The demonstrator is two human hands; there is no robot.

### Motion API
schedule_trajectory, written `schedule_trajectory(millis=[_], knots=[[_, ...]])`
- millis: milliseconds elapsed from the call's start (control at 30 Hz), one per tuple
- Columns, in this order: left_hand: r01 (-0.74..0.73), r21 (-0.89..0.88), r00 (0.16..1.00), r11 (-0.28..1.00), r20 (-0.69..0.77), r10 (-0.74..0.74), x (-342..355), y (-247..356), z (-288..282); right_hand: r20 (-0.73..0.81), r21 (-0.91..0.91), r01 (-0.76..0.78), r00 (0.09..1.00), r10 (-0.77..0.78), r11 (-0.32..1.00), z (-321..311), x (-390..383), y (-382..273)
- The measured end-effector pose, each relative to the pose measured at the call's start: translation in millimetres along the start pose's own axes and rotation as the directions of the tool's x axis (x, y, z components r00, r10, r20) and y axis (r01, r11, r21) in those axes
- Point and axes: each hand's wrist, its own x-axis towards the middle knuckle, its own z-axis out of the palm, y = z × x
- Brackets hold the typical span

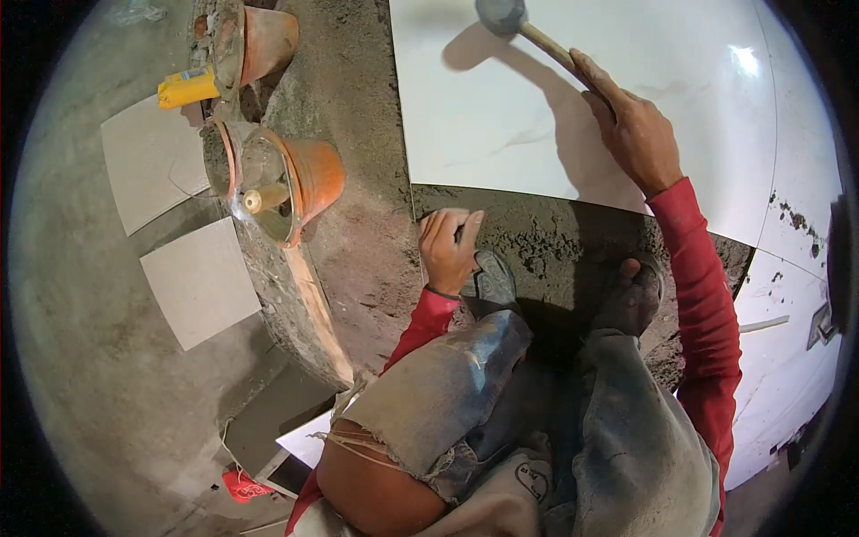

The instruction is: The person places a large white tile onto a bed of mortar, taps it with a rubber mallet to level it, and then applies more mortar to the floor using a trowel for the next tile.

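My right hand (637, 134) is wrapped round the wooden handle of a rubber mallet (555, 51). Its grey head is over a large glossy white tile (501, 116), with a shadow cast on the surface beside it; contact cannot be made out. My left hand (450, 249) is curled into a loose fist just below the tile's near left corner, over the mortar bed. Whatever its fingers may hold is hidden. Damp, crumbly mortar (537, 234) lies along the tile's near edge, in front of my feet.
To the left, orange buckets (318, 179) stand by a raised edge, one with a wooden-handled tool (266, 198) inside. A yellow object (188, 88) lies near the far bucket (271, 45). Square tiles (201, 282) lie on the concrete floor. White tiles (787, 349) with mortar crumbs continue at right.
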Motion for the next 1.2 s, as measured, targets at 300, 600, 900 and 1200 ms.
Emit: schedule_trajectory(millis=[300, 600, 900, 1200], knots=[[0.306, -0.148, 0.925, 0.941, -0.189, -0.330, -6.3, -36.1, 1.2, -0.312, 0.252, -0.223, 0.902, 0.297, 0.942, -61.2, -48.2, 26.4], [0.382, -0.382, 0.846, 0.841, -0.222, -0.485, 17.3, -4.2, -13.7, -0.784, 0.133, -0.791, 0.285, 0.551, 0.598, -195.9, -280.7, 123.8], [0.587, -0.316, 0.780, 0.745, -0.026, -0.626, 16.8, -28.2, -32.9, -0.825, 0.199, -0.963, -0.063, 0.562, 0.183, -183.3, -454.1, 154.8], [0.386, -0.265, 0.903, 0.883, -0.085, -0.420, 4.3, -63.2, -54.6, -0.641, -0.623, -0.754, 0.342, 0.687, -0.206, -257.6, -628.2, 321.6]])
